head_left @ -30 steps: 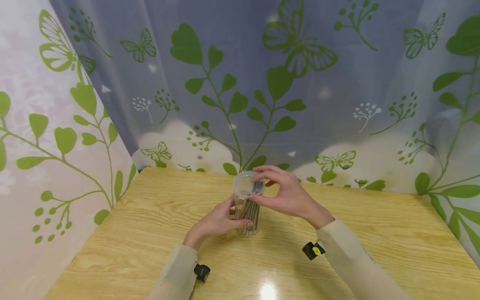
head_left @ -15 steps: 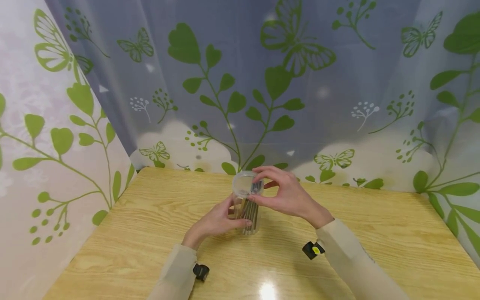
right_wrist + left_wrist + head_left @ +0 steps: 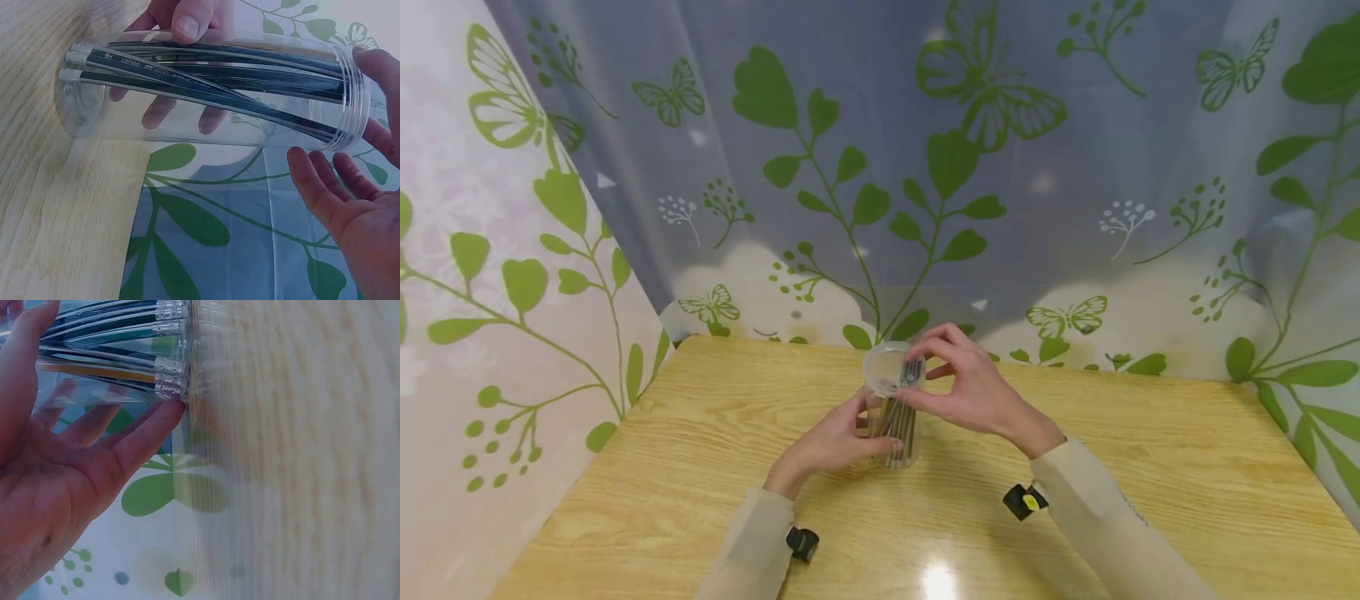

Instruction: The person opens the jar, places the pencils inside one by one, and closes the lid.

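A clear plastic jar (image 3: 187,128) stands upright near the back of the table, holding several dark pencils (image 3: 187,87) with silver ends, plus one yellowish pencil (image 3: 106,369). Round its side curls my left hand (image 3: 831,440), gripping it with the thumb in front and the fingers behind. At the top is a clear round lid (image 3: 883,367); my right hand (image 3: 970,387) holds its rim between thumb and fingers. In the right wrist view, the right hand's fingers (image 3: 322,187) are curved round the lid end. The pencils' lower tips show through the jar near the left thumb in the head view.
The light wood table (image 3: 700,450) reaches back to a blue-grey curtain (image 3: 865,167) with green leaves and butterflies, close behind the jar. A pale printed curtain (image 3: 467,367) borders the table on the left. Black wrist cameras (image 3: 803,544) hang at both sleeves.
The right hand's fingers have shifted slightly on the lid's rim, with the knuckles a little higher. The left hand and the jar have stayed almost in place.
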A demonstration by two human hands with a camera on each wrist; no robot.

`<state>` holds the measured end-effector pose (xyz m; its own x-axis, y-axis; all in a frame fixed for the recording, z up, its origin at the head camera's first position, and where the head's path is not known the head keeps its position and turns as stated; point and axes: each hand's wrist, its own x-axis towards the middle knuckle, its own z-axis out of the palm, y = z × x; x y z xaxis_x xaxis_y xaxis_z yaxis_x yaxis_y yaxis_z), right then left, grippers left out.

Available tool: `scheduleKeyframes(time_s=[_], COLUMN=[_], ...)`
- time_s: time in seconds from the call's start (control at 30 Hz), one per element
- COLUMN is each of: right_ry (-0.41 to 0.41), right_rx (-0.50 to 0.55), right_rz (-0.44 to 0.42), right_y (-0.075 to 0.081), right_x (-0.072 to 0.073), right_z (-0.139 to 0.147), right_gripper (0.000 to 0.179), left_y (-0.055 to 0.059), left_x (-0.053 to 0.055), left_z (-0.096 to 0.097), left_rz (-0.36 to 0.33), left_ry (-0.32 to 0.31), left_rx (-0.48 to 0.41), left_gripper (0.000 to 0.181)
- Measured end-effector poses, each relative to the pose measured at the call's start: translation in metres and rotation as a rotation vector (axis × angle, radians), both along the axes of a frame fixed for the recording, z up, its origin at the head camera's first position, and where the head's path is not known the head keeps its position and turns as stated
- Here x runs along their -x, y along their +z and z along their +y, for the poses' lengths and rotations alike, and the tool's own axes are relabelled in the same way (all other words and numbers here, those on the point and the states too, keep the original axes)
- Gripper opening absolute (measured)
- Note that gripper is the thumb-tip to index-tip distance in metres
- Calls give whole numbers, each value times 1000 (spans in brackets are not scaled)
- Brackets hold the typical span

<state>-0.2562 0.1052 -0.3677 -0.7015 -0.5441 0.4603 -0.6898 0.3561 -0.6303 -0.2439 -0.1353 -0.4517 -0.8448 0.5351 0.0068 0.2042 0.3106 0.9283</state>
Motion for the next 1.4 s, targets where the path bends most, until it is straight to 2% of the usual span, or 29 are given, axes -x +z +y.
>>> scheduleKeyframes(time_s=[0.23,0.5,0.7,0.8,1.07,1.27,1.4], right_ry=[16,15,-29,-27,22,-13,-4], right_rx=[34,76,72,91,139,132,149], right_rz=[-71,-96,-134,-158,-160,-194,-207], right_y=[-1,-6,-6,-7,-8,-8,-8], right_x=[-2,-1,0,0,-1,-2,-2], right_z=[3,4,3,3,4,5,5], right_gripper=[33,34,50,52,47,54,51], left_y=[0,0,-1,-2,-1,0,0], left_x=[0,0,1,1,0,0,-1], left_z=[0,0,0,0,0,1,1], left_rz=[-5,5,12,3,-14,-9,-13], left_ry=[5,3,4,10,28,31,32], left_rx=[3,9,1,-1,3,11,13], left_gripper=[93,95,94,94,94,96,95])
